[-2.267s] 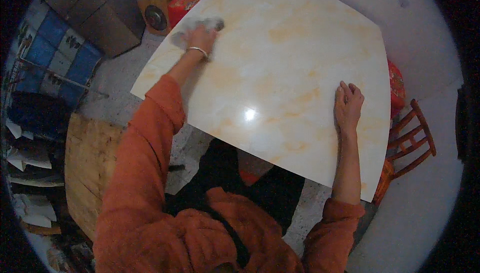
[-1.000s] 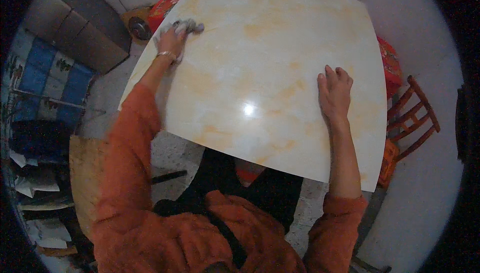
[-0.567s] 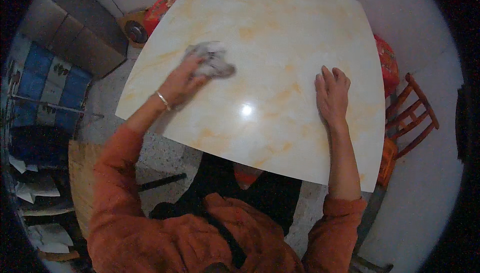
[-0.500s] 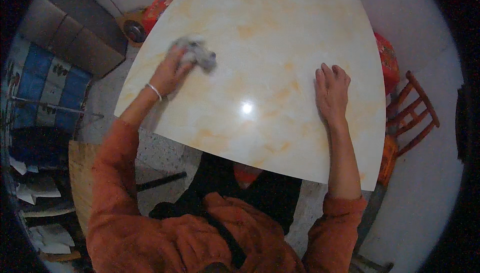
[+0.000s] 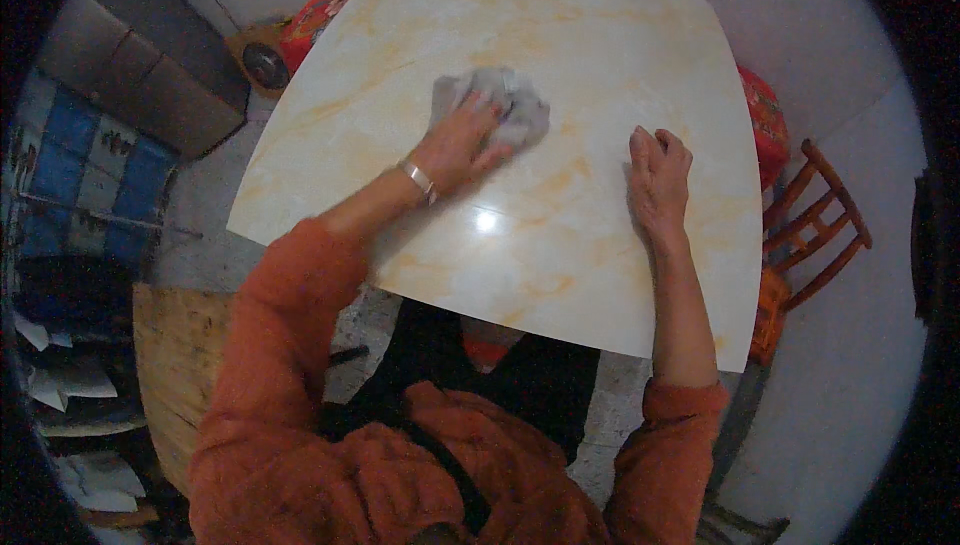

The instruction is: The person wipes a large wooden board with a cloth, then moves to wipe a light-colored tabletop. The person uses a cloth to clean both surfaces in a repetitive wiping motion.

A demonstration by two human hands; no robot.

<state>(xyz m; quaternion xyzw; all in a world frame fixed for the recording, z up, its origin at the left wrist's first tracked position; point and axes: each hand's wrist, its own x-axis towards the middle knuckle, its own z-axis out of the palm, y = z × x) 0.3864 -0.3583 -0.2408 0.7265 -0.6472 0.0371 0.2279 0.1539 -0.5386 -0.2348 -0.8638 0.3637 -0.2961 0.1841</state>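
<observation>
A crumpled grey-white cloth (image 5: 525,117) lies bunched on the glossy cream table (image 5: 590,265) with yellowish marbling, left of its middle. My left hand (image 5: 465,145) presses on the cloth, fingers bent over it and a pale band at the wrist. The cloth's far and right parts spread out beyond the fingertips. On the right side of the table rests my right hand (image 5: 660,180), its fingers loosely curled in and nothing visible in them. It is well apart from the cloth.
A brown wooden chair (image 5: 820,225) stands against the right wall, with a red patterned item (image 5: 765,125) by the table's right edge. Another red item (image 5: 318,25) shows at the far left. A wooden board (image 5: 180,375) is at my left.
My left hand and the cloth have moved right across the table, toward its middle. The right hand stays in place with its fingers curled a little more.
</observation>
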